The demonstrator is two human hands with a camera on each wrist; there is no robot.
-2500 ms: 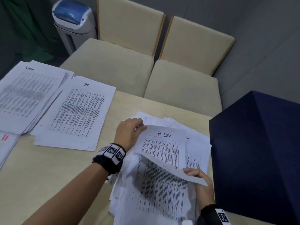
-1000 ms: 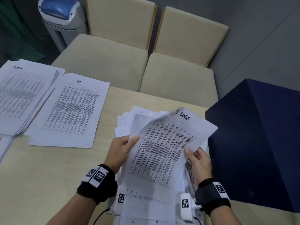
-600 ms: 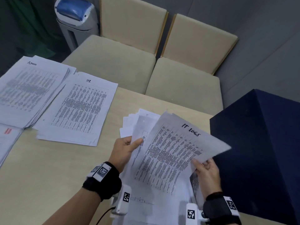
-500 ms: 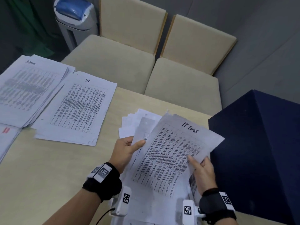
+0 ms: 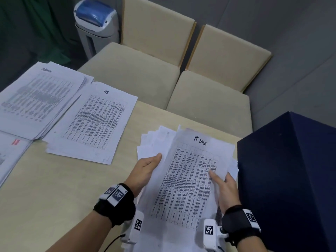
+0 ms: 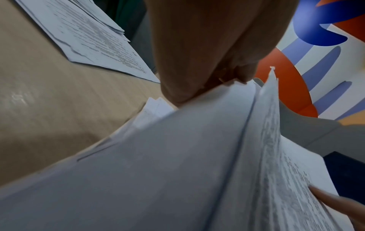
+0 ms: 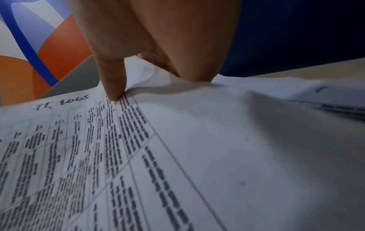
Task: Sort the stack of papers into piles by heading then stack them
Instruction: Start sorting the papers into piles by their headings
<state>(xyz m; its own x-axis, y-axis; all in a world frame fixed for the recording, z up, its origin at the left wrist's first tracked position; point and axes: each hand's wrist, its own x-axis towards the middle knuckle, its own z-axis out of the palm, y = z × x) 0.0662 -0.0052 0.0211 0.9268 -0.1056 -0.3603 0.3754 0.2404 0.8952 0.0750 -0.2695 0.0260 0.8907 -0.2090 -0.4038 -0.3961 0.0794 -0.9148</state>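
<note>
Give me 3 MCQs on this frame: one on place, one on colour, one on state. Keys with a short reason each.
1. Where does the HR pile lie relative to the IT LOGS sheet?
A. To its left
B. On top of it
C. On the chair seat

2. What colour is the box beside the right hand?
A. Red
B. Dark blue
C. White

3. What is the left hand doing?
A. Resting flat on bare table
B. Gripping the left edge of the held sheets
C. Hanging off the table

Keys:
1 A: the head view shows the HR pile lying on the table, apart from the sheet and left of it.
2 B: its faces look navy.
3 B: the left wrist view shows fingers curled on the paper edge.
</note>
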